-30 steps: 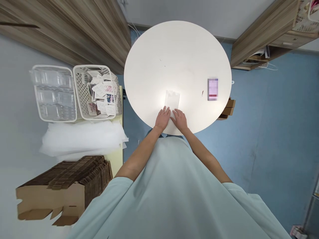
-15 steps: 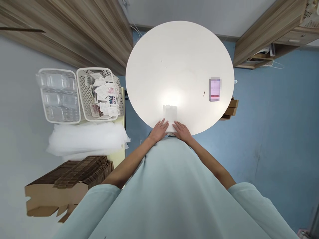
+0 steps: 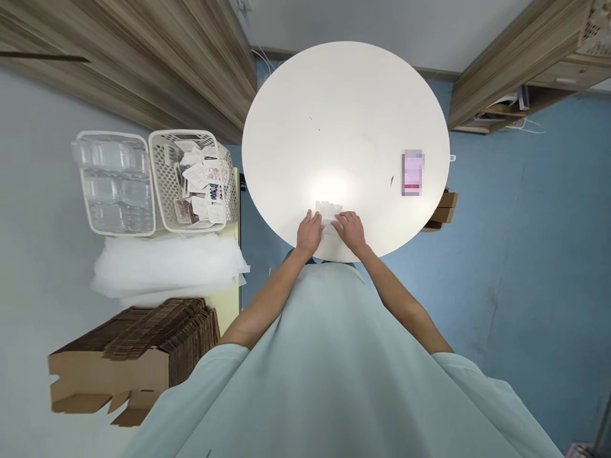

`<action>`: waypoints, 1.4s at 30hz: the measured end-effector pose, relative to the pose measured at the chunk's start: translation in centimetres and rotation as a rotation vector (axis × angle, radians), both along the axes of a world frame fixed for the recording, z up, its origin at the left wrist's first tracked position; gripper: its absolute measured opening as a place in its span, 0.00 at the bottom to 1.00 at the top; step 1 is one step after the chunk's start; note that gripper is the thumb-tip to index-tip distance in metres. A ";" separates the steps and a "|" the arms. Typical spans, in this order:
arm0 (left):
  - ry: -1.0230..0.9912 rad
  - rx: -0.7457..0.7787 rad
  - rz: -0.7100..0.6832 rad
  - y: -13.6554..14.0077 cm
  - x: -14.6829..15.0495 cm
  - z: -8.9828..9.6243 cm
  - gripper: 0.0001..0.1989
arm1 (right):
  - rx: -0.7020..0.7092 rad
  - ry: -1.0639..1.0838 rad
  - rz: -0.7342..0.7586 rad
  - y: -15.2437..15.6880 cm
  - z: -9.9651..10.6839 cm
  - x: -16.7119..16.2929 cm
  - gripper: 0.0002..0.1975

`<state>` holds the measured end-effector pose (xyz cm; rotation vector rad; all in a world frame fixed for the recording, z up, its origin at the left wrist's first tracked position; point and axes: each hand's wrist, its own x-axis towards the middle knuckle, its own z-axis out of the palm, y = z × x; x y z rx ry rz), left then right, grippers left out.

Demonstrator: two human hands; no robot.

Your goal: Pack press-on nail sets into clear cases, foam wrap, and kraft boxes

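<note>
A small translucent white wrapping sheet (image 3: 328, 210) with a jagged far edge lies near the front edge of the round white table (image 3: 344, 89). It looks folded or rolled up at its near end. My left hand (image 3: 309, 232) grips its left side, fingers bent over the near part. On the opposite side, my right hand (image 3: 351, 230) has its fingers curled onto the sheet. Both thumbs point inward. What lies inside the folded part, if anything, cannot be made out.
A phone-like pixelated object (image 3: 412, 173) lies on the table's right. To the left are a basket of small packets (image 3: 157, 172), a basket of clear plastic boxes (image 3: 117, 184), stacked white sheets (image 3: 167, 267) and flattened cardboard boxes (image 3: 109, 375). Brown boxes (image 3: 446, 207) stand beyond the table's right edge.
Both hands have moved forward, away from my body, and their fingers have curled more. The sheet's near end has been folded or rolled forward, so it now looks shorter.
</note>
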<state>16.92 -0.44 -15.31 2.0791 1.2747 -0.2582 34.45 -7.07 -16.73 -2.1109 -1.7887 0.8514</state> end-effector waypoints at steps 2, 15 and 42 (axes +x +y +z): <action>0.021 -0.009 0.033 0.1 0.8 -0.4 0.26 | -0.010 -0.007 -0.004 0.9 -0.5 0.3 0.15; 0.111 0.023 0.284 -0.1 0.4 0.1 0.27 | -0.195 0.082 -0.178 -0.5 -0.8 -1.9 0.06; -0.069 -0.130 0.616 -2.5 -11.0 4.5 0.21 | -0.195 0.234 -0.118 7.3 -2.1 -11.3 0.10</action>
